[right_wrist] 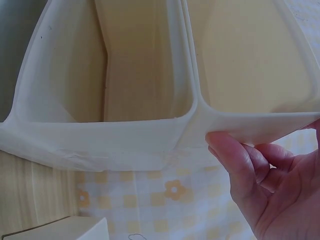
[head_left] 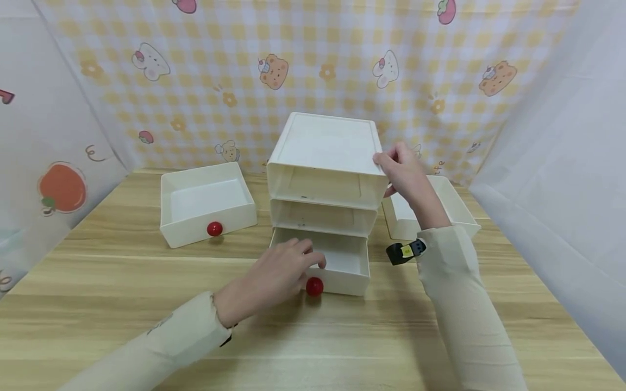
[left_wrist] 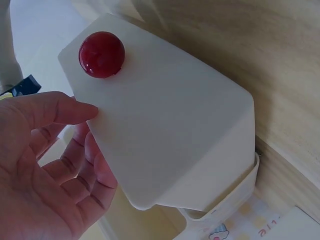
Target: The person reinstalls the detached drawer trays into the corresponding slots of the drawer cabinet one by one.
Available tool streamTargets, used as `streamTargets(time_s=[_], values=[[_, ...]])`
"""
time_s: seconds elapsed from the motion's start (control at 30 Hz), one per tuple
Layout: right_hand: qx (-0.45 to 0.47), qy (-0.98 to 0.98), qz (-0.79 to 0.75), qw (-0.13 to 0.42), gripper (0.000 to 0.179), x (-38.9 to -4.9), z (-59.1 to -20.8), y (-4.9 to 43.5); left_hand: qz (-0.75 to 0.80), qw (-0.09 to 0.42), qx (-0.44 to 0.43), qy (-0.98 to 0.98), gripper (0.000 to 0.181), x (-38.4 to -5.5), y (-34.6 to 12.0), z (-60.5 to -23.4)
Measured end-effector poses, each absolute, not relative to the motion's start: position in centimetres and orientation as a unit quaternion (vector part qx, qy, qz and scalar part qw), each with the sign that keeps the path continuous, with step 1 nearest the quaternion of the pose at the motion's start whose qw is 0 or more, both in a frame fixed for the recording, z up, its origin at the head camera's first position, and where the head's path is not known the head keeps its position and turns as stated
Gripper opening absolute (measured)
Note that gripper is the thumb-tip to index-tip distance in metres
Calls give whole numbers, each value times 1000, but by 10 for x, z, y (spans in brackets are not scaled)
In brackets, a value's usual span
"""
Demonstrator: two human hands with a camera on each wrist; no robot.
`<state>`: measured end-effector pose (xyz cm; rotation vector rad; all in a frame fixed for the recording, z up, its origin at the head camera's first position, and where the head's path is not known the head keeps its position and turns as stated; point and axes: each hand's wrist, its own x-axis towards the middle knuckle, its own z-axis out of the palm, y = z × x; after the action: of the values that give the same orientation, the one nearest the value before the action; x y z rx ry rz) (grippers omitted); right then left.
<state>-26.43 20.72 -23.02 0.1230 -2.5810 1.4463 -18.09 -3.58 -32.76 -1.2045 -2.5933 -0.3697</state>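
A white three-tier drawer cabinet (head_left: 332, 142) stands on the wooden table, its two upper slots without drawers. Its bottom drawer (head_left: 344, 282) is pulled partway out, with a bare inside and a round red knob (head_left: 314, 287) on its front. My left hand (head_left: 276, 271) pinches the upper edge of that drawer's front, thumb outside and fingers behind the panel, as the left wrist view shows. At the cabinet's top right edge, my right hand (head_left: 408, 176) grips the corner. In the right wrist view the thumb (right_wrist: 227, 150) presses against the side wall.
Left of the cabinet lies a removed white drawer (head_left: 207, 198) with a red knob (head_left: 214, 228). Another white drawer (head_left: 452, 206) sits at the right, partly behind the right forearm. A checked cloth (head_left: 323, 60) hangs behind, and pale sheets flank both sides of the table.
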Motion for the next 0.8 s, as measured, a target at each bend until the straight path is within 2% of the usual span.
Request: streamTargets(time_s=[0.37,0.8], values=[[41,-867,489,92,24,-264,-230,207,-132,96,-391,-906,33,-195,-32,-325],[42,-866,490,92,24,-265,-230,207,-143,123,-392,-901,34,-215,-29,-330]])
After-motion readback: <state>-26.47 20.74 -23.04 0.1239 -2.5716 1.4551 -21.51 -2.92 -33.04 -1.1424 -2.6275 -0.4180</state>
